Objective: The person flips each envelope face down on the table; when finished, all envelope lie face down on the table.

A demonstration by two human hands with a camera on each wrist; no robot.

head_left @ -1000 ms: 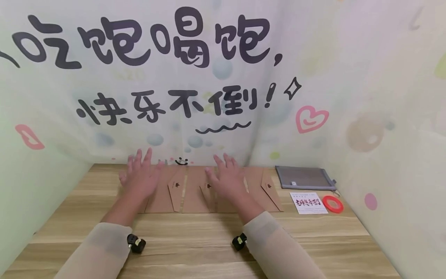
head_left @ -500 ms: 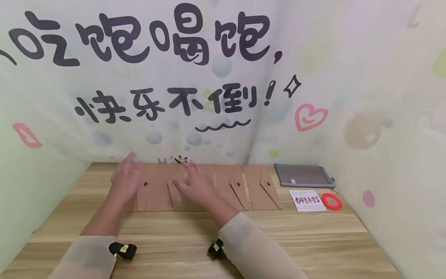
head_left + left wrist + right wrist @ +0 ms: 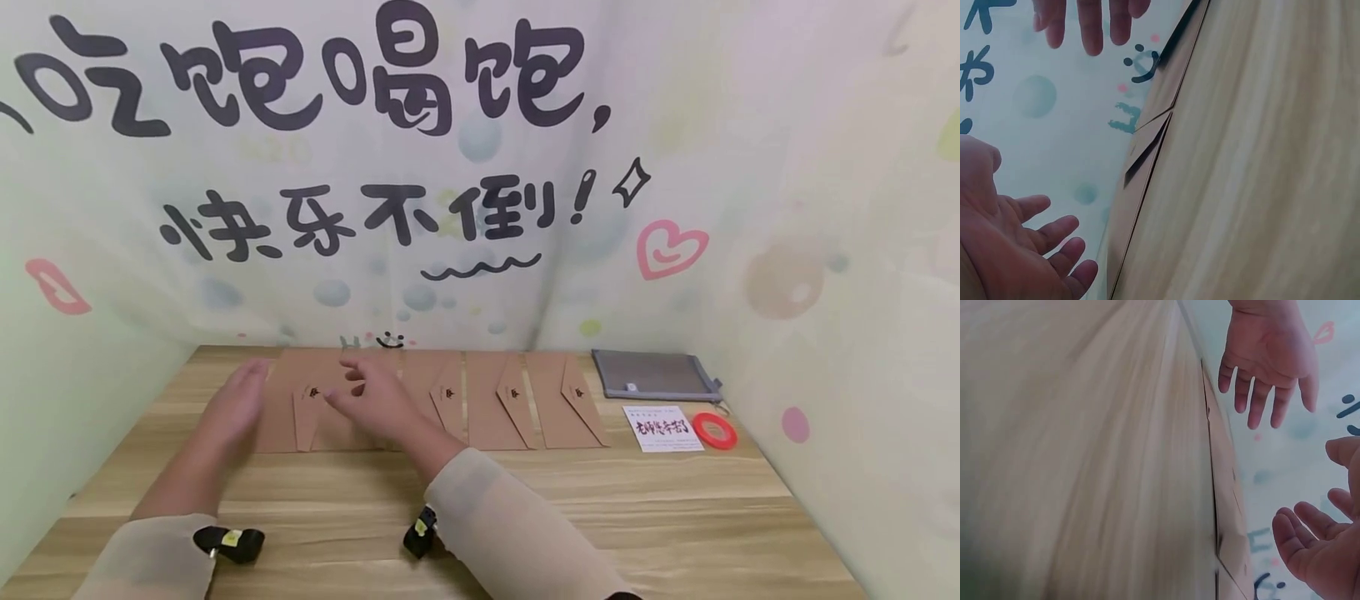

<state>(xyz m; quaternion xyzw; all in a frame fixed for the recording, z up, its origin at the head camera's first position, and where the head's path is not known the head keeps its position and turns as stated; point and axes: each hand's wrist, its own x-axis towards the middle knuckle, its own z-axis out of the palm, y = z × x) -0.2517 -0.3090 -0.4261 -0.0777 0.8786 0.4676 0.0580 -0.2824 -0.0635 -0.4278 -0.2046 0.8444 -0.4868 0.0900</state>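
Note:
Several brown kraft paper envelopes lie side by side in a row along the table's far edge, flaps folded over with a small dark print. My left hand [image 3: 238, 400] is beside the leftmost envelope [image 3: 281, 404], its fingers extended and holding nothing. Over the envelopes near that end hovers my right hand [image 3: 382, 408], fingers loosely bent, partly covering them. In the left wrist view, the left palm [image 3: 1016, 244] shows with fingers spread, apart from the envelope [image 3: 1132, 206]. The right wrist view has the right hand [image 3: 1322, 550] with nothing in its fingers.
Right of the row lie a grey mesh zip pouch [image 3: 656, 375], a white card with Chinese lettering [image 3: 663, 442] and a red ring [image 3: 715, 431], like a tape roll. A printed white curtain [image 3: 480, 308] stands behind the wooden table [image 3: 525, 517].
Both hands have moved left along the row, from above its middle and left parts to its left end. More of the right-hand envelopes show now. The envelopes keep their places.

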